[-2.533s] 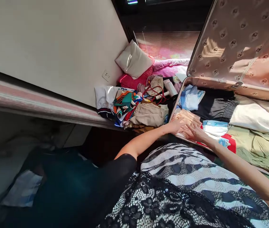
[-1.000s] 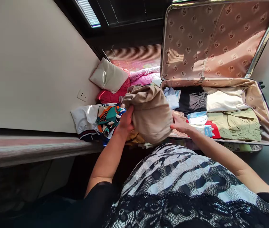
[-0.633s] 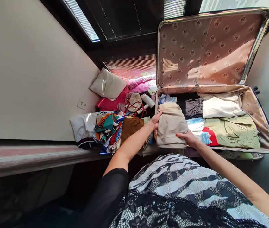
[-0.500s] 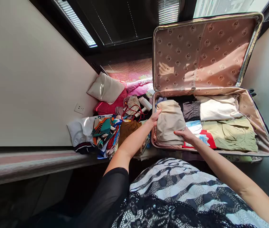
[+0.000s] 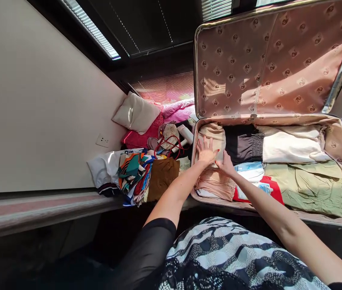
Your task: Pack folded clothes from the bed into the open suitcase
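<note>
A folded beige garment (image 5: 216, 135) lies in the far left corner of the open suitcase (image 5: 193, 171). My left hand (image 5: 206, 152) rests flat on it with the fingers spread. At the garment's near right edge is my right hand (image 5: 225, 163), fingers stretched out and touching the cloth. Just in front sits a folded peach garment (image 5: 217, 183). To the right are dark folded trousers (image 5: 243, 143) with a gathered waistband, a white garment (image 5: 291, 143), an olive green garment (image 5: 312, 187), and red cloth (image 5: 275, 191) beside blue and white packets (image 5: 249, 171).
The suitcase lid (image 5: 237, 72) stands raised against the window side. Left of the case lie a pile of colourful clothes (image 5: 133, 169), a brown folded garment (image 5: 163, 177), a red cord (image 5: 171, 143) and a pale cushion (image 5: 136, 112). A wall with a socket (image 5: 102, 140) bounds the left.
The beige garment has gone down into the far left corner, uncovering the peach garment. My left hand has moved from its side to flat on top. The view has shifted closer.
</note>
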Tool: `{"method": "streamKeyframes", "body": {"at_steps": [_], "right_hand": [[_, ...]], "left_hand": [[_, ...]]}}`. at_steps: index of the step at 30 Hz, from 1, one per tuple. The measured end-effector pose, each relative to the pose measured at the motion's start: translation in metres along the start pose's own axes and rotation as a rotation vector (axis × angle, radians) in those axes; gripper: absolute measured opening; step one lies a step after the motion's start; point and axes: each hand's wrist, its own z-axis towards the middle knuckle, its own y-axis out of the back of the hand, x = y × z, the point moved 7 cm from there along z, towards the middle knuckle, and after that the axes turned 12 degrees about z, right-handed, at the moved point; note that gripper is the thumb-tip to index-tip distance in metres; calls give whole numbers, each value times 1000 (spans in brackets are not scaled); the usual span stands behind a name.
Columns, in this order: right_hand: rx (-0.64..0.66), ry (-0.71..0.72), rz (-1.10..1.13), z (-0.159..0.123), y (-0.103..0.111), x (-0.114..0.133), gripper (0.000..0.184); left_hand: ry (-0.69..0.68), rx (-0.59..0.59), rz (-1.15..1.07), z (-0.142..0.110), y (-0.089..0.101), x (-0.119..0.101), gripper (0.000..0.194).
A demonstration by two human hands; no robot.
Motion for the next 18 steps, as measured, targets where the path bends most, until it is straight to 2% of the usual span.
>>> {"method": "streamKeyframes", "body": {"at_steps": [2, 5, 8, 11, 14, 18], "right_hand": [[-40, 60, -229, -8, 2, 5, 91], [-36, 234, -480, -1, 7, 32, 86], [60, 422, -580, 36, 7, 66, 77], [148, 501, -592, 91, -2, 87, 69], [211, 468, -602, 134, -24, 83, 69], [150, 426, -603, 152, -40, 65, 73]], "left_hand": [[55, 24, -24, -3, -21, 1, 84], [79, 31, -17, -8, -45, -2, 85], [81, 22, -1, -15, -55, -11, 89], [72, 59, -29, -21, -61, -21, 94], [71, 103, -75, -22, -67, -27, 98], [70, 100, -69, -20, -73, -28, 95]]}}
